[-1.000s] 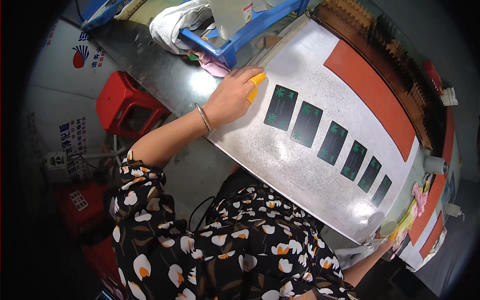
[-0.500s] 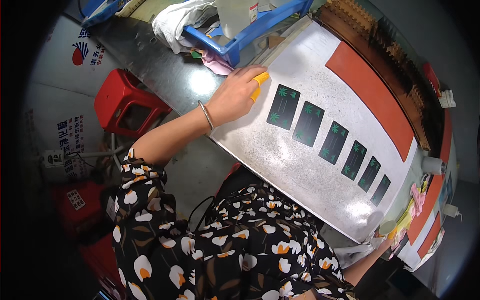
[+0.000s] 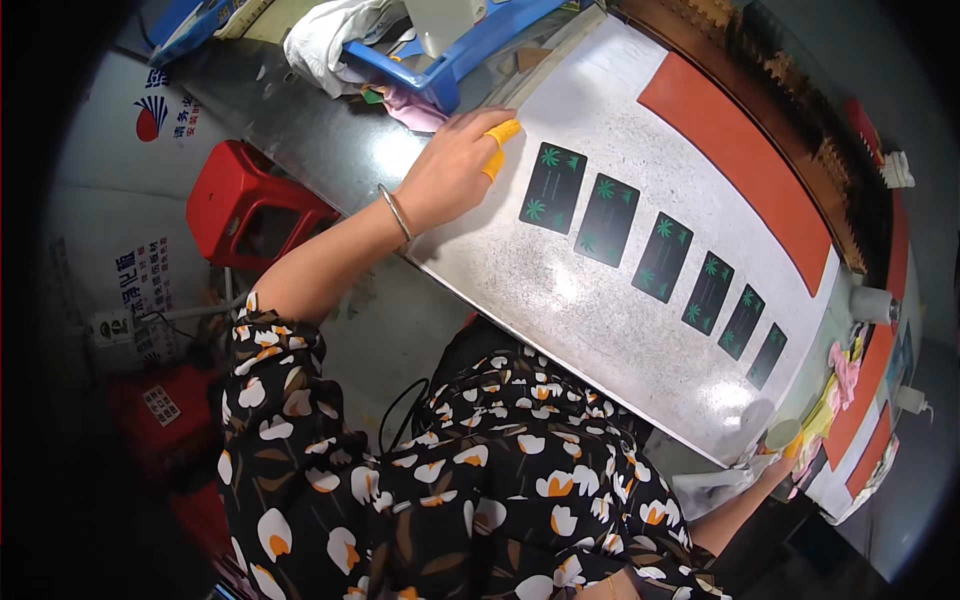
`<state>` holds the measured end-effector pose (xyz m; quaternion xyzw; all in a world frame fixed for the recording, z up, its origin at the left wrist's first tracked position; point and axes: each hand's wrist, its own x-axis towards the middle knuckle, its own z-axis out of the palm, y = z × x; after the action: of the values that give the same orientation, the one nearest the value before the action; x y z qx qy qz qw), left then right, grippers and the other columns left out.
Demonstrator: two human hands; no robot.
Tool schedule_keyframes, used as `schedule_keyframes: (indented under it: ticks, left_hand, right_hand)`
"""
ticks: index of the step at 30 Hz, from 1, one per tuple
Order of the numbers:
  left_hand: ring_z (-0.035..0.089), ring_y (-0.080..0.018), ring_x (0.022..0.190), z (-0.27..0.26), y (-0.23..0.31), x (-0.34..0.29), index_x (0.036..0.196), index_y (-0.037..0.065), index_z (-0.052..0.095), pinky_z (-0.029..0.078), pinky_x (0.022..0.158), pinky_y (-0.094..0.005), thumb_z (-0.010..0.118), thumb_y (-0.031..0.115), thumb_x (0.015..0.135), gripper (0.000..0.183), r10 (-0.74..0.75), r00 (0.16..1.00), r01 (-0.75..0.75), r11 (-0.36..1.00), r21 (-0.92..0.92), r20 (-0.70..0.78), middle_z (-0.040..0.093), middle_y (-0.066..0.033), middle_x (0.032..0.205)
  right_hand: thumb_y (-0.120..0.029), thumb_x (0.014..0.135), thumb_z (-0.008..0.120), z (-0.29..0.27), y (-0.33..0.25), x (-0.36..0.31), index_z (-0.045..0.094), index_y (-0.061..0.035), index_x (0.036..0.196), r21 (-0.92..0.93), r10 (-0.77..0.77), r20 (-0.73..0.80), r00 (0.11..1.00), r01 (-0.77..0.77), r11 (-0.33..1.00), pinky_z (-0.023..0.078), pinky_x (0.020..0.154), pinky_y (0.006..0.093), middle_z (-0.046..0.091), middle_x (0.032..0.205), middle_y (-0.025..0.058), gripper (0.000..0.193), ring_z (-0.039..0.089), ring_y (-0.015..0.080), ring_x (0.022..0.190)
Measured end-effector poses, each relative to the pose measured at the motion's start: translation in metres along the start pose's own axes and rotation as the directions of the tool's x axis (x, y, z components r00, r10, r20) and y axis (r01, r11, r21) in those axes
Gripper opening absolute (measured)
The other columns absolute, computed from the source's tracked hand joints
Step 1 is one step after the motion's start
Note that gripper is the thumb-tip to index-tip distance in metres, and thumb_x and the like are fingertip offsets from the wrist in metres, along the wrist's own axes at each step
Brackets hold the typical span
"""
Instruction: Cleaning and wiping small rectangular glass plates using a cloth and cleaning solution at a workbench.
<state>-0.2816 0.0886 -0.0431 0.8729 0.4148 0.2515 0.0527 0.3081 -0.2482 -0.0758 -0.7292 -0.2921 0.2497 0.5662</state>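
Note:
A row of several dark rectangular cards with green palm-leaf patterns, among them the leftmost card (image 3: 553, 188), lies on a speckled white board (image 3: 560, 290). My left hand (image 3: 455, 170) rests at the board's left end, fingers stretched out, with yellow finger covers on some of them and a bangle at the wrist. It holds nothing that I can see and is a little apart from the leftmost card. At the far right end, my right hand (image 3: 774, 470) is beside a small round pale-green thing (image 3: 783, 434) and crumpled cloths (image 3: 835, 400). Most of its fingers are hidden.
An orange-red strip (image 3: 740, 165) runs along the board's far side, with wooden toothed racks (image 3: 800, 100) behind. A blue tray (image 3: 450, 75) with a white cloth (image 3: 325, 45) stands at the upper left. A red stool (image 3: 240, 205) is left of the table.
The view has shifted slightly, so the table, the cards and my left hand appear a little higher and further left. Both hands stay in about the same places on the table.

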Motion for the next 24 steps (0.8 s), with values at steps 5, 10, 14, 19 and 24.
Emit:
schedule_keyframes:
  ticks: [5, 10, 14, 19, 24]
  left_hand:
    - [0.045, -0.0304, 0.112, 0.006, -0.001, 0.002, 0.106, -0.001, 0.053, 0.036, 0.095, -0.0368, 0.048, -0.009, 0.066, 0.041, -0.005, 1.000, 0.005, 0.999, -0.040, -0.006, 0.048, -0.0124, 0.121]
    - [0.046, -0.0328, 0.111, 0.005, 0.003, 0.009, 0.107, -0.003, 0.053, 0.036, 0.095, -0.0374, 0.049, -0.011, 0.065, 0.043, -0.039, 0.999, 0.039, 0.995, -0.093, 0.007, 0.050, -0.0154, 0.118]
    - [0.046, -0.0321, 0.114, -0.001, 0.005, 0.005, 0.111, -0.004, 0.052, 0.034, 0.097, -0.0338, 0.046, -0.006, 0.073, 0.038, -0.026, 0.999, 0.029, 0.998, -0.050, 0.047, 0.048, -0.0174, 0.122]
    - [0.044, -0.0315, 0.115, -0.004, 0.008, 0.004, 0.116, -0.003, 0.048, 0.032, 0.098, -0.0328, 0.039, -0.007, 0.076, 0.041, 0.003, 0.997, 0.003, 0.998, -0.064, 0.080, 0.047, -0.0164, 0.123]
    - [0.044, -0.0304, 0.115, 0.001, 0.011, 0.011, 0.117, -0.001, 0.048, 0.032, 0.099, -0.0322, 0.039, -0.007, 0.076, 0.043, 0.000, 0.994, 0.002, 1.000, -0.023, 0.110, 0.046, -0.0151, 0.125]
  right_hand:
    - [-0.026, 0.086, 0.047, -0.012, 0.011, 0.000, 0.048, -0.0050, 0.110, 0.071, -0.026, -0.063, 0.998, 0.031, 0.997, 0.039, 0.038, 0.0253, 0.053, 0.071, 0.0066, 0.032, 0.049, 0.0155, 0.045]
    - [-0.024, 0.084, 0.049, -0.032, 0.040, -0.004, 0.050, -0.0014, 0.116, 0.030, -0.034, -0.218, 0.975, 0.041, 0.999, 0.045, 0.077, 0.0309, 0.055, 0.104, 0.0101, 0.039, 0.054, 0.0199, 0.092]
    - [-0.018, 0.087, 0.050, 0.057, -0.040, -0.022, 0.055, 0.0011, 0.104, 0.100, -0.052, 0.009, 0.999, 0.051, 0.994, 0.045, 0.056, 0.0258, 0.057, 0.084, 0.0080, 0.026, 0.056, 0.0160, 0.065]
    - [-0.018, 0.089, 0.049, 0.068, -0.049, -0.025, 0.054, -0.0022, 0.093, 0.341, 0.025, 0.076, 0.997, -0.050, 0.939, 0.037, 0.042, 0.0204, 0.055, 0.069, 0.0007, 0.017, 0.049, 0.0073, 0.049]
    - [-0.018, 0.089, 0.050, 0.060, -0.056, -0.032, 0.054, -0.0018, 0.092, 0.345, -0.010, 0.154, 0.988, -0.044, 0.938, 0.036, 0.042, 0.0184, 0.054, 0.064, -0.0003, 0.017, 0.047, 0.0057, 0.046]
